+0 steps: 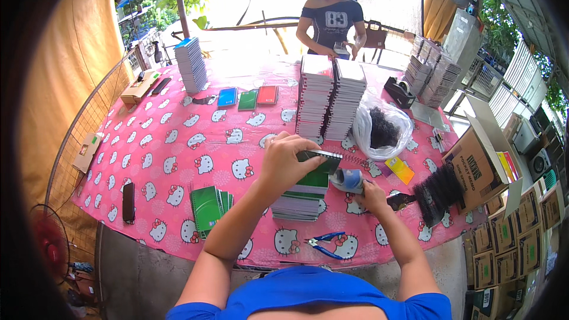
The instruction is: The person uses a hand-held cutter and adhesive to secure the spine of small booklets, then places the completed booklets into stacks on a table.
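My left hand (291, 157) grips a green-covered notebook (323, 163) by its upper edge, tilted above a stack of green-covered notebooks (300, 200). In my right hand (372, 197) is a grey and blue rounded handheld tool (348, 180), its front end close beside the notebook. A thin spiral coil (357, 159) shows just beyond the tool; whether it touches the notebook I cannot tell. Blue-handled pliers (327, 245) lie with handles spread on the table near me. More green spiral notebooks (207, 208) are fanned out left of my left forearm.
Tall notebook stacks (314, 98) stand ahead, beside a plastic bag of black coils (382, 130). Black spirals (435, 195) lie by an open carton (477, 166) at right. A phone (128, 202) rests at left on the pink tablecloth (166, 186). Across the table stands a person (335, 29).
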### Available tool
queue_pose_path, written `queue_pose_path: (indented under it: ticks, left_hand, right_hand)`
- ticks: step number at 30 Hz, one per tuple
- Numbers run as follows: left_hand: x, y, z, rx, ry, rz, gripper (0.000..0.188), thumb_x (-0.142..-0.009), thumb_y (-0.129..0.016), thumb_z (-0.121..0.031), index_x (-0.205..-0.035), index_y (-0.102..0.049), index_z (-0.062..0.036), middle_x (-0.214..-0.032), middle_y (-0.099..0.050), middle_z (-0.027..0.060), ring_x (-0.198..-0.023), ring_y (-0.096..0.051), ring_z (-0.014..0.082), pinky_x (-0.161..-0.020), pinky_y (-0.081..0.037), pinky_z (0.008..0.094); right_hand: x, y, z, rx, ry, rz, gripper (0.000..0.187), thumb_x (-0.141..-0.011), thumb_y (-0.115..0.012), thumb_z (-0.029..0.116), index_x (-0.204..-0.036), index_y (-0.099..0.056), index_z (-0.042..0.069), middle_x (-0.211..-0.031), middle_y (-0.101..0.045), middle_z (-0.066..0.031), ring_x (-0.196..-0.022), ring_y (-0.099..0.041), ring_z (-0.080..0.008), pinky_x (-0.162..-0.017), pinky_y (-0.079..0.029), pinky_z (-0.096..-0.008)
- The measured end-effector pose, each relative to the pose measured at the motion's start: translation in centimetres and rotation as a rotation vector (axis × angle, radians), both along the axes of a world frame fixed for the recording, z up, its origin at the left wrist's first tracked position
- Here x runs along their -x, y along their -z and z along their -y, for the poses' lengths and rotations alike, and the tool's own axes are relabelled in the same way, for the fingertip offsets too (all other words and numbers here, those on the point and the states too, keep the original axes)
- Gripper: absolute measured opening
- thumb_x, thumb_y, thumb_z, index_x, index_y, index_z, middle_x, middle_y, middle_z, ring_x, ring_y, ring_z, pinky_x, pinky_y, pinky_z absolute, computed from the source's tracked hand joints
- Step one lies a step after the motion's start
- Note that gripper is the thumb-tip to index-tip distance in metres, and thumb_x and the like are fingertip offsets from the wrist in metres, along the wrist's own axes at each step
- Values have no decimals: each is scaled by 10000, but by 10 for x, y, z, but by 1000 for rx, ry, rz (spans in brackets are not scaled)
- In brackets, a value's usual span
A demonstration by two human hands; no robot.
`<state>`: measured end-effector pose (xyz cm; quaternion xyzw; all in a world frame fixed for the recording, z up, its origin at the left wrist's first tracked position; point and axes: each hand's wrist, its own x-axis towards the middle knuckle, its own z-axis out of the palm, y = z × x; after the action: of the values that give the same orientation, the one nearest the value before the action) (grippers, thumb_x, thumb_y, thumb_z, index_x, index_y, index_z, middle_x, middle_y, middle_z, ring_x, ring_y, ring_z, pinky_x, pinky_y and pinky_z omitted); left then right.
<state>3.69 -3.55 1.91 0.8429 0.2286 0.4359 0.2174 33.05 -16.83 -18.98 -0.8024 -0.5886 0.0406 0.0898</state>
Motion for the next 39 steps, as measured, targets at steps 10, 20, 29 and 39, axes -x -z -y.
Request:
queue_pose_path:
  ticks: [10,20,29,39]
  left_hand:
    - [0,-1,-1,76,-9,-46,276,-593,-825,-181,-762,-650,-51,-772,-637,69,-805,-586,208,-738,-468,343]
    - [6,-2,-2,114,-10,-63,295,-612,-822,-204,-822,-669,-63,-800,-652,77,-818,-610,221,-773,-475,350]
    - [24,14,-6,107,-129,79,468,-685,-798,-134,-1109,-611,-76,-1089,-631,67,-1010,-602,222,-927,-427,392]
    - [33,31,-13,723,101,492,405,-791,-658,83,-1175,-550,14,-1011,-624,85,-859,-618,129,-721,-534,232]
  right_hand:
    - [32,-203,-56,-480,-397,-1193,517,-555,-666,-64,-1065,-615,4,-929,-667,-107,-865,-642,-213,-737,-528,-307]
    - [49,-229,-60,-339,-424,-1113,450,-564,-707,-1,-1011,-652,17,-938,-661,-66,-785,-639,-181,-728,-511,-328]
    - [63,-228,-82,-334,-494,-751,394,-596,-602,-2,-987,-645,-15,-761,-640,-31,-676,-588,-99,-574,-489,-283]
    - [73,-239,-104,-279,-501,-894,459,-574,-644,-89,-1027,-645,-13,-896,-669,-61,-813,-603,-113,-718,-506,-282]
